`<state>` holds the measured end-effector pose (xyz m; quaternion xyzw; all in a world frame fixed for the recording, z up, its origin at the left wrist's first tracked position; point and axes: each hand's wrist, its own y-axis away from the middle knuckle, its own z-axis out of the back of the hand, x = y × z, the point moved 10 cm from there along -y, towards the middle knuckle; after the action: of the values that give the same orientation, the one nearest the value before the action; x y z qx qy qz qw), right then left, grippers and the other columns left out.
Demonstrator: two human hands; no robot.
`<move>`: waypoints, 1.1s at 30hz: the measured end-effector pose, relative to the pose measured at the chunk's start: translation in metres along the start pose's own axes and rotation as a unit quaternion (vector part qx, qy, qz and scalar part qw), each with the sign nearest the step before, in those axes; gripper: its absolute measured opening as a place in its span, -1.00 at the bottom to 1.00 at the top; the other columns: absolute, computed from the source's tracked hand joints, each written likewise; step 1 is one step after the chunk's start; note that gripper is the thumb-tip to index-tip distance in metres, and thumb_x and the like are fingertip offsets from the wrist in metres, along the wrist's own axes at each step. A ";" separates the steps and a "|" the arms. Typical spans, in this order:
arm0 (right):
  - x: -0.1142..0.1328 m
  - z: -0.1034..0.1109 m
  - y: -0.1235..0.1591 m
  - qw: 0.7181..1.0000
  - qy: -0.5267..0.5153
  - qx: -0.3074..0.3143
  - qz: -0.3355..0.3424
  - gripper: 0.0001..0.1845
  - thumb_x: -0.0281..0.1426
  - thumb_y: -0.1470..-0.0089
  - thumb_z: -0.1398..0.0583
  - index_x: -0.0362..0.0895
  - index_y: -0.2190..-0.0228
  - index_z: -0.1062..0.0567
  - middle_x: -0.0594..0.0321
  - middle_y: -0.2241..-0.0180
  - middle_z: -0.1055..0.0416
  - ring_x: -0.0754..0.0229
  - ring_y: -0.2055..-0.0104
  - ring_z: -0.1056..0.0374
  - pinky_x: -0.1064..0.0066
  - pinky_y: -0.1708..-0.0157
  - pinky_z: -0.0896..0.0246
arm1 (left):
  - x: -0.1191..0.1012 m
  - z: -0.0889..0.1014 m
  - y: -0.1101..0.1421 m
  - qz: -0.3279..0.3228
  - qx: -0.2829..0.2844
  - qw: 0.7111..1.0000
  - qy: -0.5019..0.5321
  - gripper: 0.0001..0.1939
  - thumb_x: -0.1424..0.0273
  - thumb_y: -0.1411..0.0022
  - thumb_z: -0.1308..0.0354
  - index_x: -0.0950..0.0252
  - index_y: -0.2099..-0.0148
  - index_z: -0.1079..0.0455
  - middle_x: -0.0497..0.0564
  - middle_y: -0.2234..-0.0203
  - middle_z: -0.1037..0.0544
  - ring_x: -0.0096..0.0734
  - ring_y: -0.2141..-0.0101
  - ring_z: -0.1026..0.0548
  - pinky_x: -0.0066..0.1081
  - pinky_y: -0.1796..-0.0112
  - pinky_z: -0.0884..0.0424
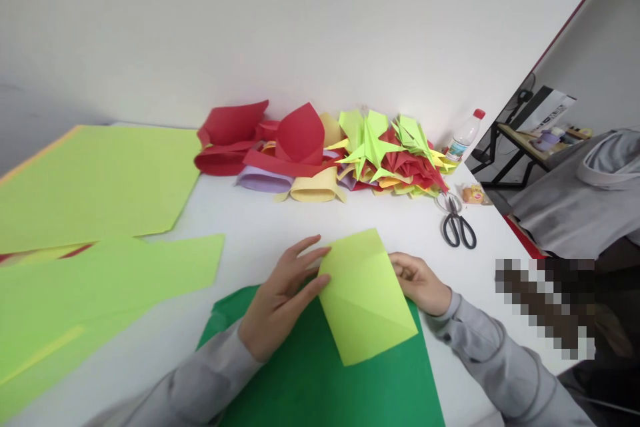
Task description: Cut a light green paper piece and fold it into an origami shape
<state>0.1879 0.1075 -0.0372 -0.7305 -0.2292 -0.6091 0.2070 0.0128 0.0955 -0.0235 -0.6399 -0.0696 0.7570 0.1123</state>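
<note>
Nearest, a dark green sheet lies on the white counter, running off the lower edge of the view. Above it, between two grey-sleeved forearms, is a creased yellow-green paper, a four-sided piece set at a slant over the green one. The left hand comes in at its left side, fingers parted from one another, with the thumb and a fingertip at the paper's edge. The right hand is at the upper right edge, its fingers curled in; whether they pinch the paper there I can't tell.

Off to the left, large lime sheets are spread over the counter, with slips of red and yellow showing between them. Beyond the right hand lie black-handled scissors, points away from the person, and just past them a small wrapped snack.

Farther back, along the wall, sit red, purple and pale yellow curled paper shapes, and beside them a heap of folded paper pieces in lime, red and yellow. A red-capped bottle leans at the right end. Past the counter, on the right, there's somebody in a grey top, near a small table.
</note>
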 end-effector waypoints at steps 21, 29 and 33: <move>-0.018 0.019 0.002 0.991 -0.024 -0.111 -0.070 -0.45 -0.16 0.08 -0.33 -0.12 0.10 -0.33 0.36 0.51 -0.48 0.26 0.47 -0.44 0.43 0.43 -0.34 | -0.061 -0.018 0.021 -0.253 0.020 0.955 -0.155 -0.84 0.55 -0.16 -0.17 0.25 0.20 -0.47 0.05 0.25 -0.59 -0.37 0.25 -0.57 -0.46 0.22 -0.53; -0.028 0.027 0.003 0.988 0.037 -0.103 -0.110 -0.30 -0.11 0.05 -0.28 -0.06 -0.04 -0.15 0.39 0.50 -0.41 0.29 0.58 -0.34 0.44 0.57 -0.27 | -0.064 -0.039 0.040 -0.365 0.068 0.888 -0.271 -0.73 0.63 -0.25 -0.03 0.35 0.02 -0.37 0.20 0.14 -0.53 -0.29 0.10 -0.50 -0.36 0.10 -0.49; 0.018 0.034 0.009 0.945 0.284 -0.163 0.023 -0.36 -0.14 0.00 -0.25 -0.06 -0.05 -0.19 0.10 0.14 -0.41 0.15 0.27 -0.40 0.25 0.27 -0.36 | -0.064 -0.033 0.041 -0.378 0.028 0.866 -0.326 -0.81 0.54 -0.28 -0.05 0.32 0.08 -0.40 0.14 0.22 -0.57 -0.30 0.20 -0.54 -0.34 0.18 -0.53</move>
<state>0.2233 0.1215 -0.0259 -0.5561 -0.0414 -0.8153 0.1558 0.0523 0.0377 0.0219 -0.2776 -0.3179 0.8239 0.3783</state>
